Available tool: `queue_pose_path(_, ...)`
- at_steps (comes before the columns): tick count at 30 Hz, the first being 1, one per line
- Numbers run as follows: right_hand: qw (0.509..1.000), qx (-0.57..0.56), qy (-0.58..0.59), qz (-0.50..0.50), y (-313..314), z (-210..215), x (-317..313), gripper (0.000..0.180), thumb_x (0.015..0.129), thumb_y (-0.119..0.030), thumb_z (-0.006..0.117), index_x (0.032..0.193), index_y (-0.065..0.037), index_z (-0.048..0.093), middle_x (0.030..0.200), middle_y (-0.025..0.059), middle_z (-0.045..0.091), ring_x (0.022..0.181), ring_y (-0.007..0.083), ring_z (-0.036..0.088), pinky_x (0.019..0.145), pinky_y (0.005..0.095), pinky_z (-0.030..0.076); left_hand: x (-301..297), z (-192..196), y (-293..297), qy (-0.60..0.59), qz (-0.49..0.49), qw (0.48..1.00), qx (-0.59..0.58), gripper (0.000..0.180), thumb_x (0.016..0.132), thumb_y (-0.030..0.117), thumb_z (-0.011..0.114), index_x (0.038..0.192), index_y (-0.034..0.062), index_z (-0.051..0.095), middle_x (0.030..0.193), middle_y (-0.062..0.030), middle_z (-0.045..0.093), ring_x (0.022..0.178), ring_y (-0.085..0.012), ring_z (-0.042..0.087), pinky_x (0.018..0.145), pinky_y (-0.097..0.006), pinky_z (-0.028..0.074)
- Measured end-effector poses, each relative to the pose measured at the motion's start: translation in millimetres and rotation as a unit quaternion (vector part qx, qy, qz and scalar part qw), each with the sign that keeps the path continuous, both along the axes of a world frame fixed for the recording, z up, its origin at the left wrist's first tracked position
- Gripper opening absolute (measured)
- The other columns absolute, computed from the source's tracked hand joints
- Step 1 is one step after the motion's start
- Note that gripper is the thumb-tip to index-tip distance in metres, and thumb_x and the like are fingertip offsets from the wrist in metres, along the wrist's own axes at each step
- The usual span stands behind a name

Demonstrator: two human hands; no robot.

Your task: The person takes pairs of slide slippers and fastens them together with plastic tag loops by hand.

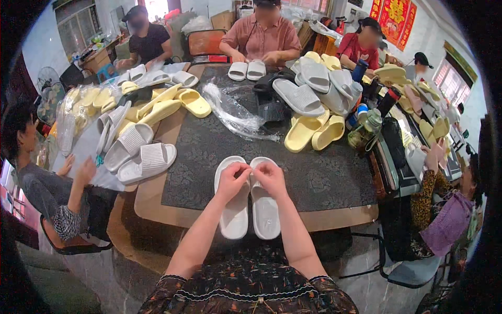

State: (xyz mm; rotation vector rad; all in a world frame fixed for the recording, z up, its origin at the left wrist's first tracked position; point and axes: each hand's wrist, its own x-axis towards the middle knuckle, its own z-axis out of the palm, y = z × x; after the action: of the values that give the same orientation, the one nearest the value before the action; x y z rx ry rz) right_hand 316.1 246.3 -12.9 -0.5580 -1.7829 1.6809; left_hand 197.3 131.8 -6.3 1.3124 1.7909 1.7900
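Observation:
A pair of pale grey slide slippers lies side by side before me at the table's near edge, the left slipper (234, 220) and the right slipper (265, 217) with their heels toward me. My left hand (233, 179) is over the strap of the left one, and my right hand (268, 179) is over the strap of the right one. Both hands are closed, thumbs and fingertips pinched together where the slippers meet. Whatever lies between the fingertips is too small to make out. Beyond them sits a bundle of thin, clear plastic strips (238, 116) on crinkled film.
Yellow and grey slippers are heaped at left (146, 149) and right (306, 97). Black slippers (271, 104) lie beside the right heap. A jar (366, 131) and bottles stand at the right edge of the dark-topped table (324, 183). Several people sit around it.

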Motion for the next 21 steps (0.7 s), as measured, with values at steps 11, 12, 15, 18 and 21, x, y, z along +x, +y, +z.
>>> queue_pose_path(11,1.000,0.026,0.000,-0.015,0.6,-1.6,-0.2,0.007,0.083,-0.009,0.067,0.083,-0.003,0.063,0.075,-0.0045,0.057,0.068,0.0028,0.050,0.061,0.0196,0.041,0.8,-0.1,0.8,-0.019,0.004,1.000,-0.005,0.014,0.085,0.012,0.066,0.092,0.0001,0.066,0.082,-0.0037,0.064,0.073,-0.0095,0.058,0.066,-0.025,0.048)
queue_pose_path(12,0.999,0.032,0.000,-0.017,0.8,-2.3,-0.1,0.008,0.083,-0.010,0.067,0.084,-0.003,0.063,0.075,-0.0043,0.058,0.068,0.0028,0.051,0.061,0.0200,0.041,1.1,-2.1,1.6,-0.019,0.004,1.000,-0.004,0.014,0.085,0.012,0.066,0.092,0.0001,0.066,0.082,-0.0037,0.064,0.073,-0.0095,0.058,0.066,-0.025,0.048)
queue_pose_path(15,0.989,-0.099,0.092,-0.064,0.0,-1.0,-4.6,0.009,0.082,-0.012,0.069,0.082,-0.003,0.065,0.075,-0.0034,0.060,0.068,0.0033,0.051,0.062,0.0208,0.042,-2.2,-7.2,1.1,-0.064,-0.020,0.998,-0.010,0.014,0.085,0.012,0.066,0.092,0.0005,0.066,0.082,-0.0036,0.064,0.073,-0.0096,0.058,0.067,-0.025,0.048)
queue_pose_path(18,1.000,0.020,0.006,-0.023,-2.7,-1.7,-1.0,0.010,0.082,-0.012,0.068,0.083,-0.003,0.064,0.076,-0.0030,0.060,0.069,0.0041,0.051,0.063,0.0214,0.043,0.9,-4.3,1.1,-0.052,-0.008,0.999,-0.003,0.013,0.085,0.012,0.066,0.092,0.0009,0.066,0.081,-0.0036,0.063,0.071,-0.0094,0.058,0.065,-0.025,0.047)
queue_pose_path(21,0.999,0.004,0.023,-0.049,0.7,-2.8,-1.2,0.010,0.084,-0.012,0.067,0.083,-0.003,0.063,0.076,-0.0035,0.059,0.070,0.0043,0.052,0.063,0.0213,0.043,0.5,-1.5,2.5,-0.010,0.009,1.000,0.003,0.012,0.085,0.011,0.065,0.091,0.0008,0.066,0.081,-0.0041,0.063,0.071,-0.0100,0.058,0.065,-0.025,0.047)
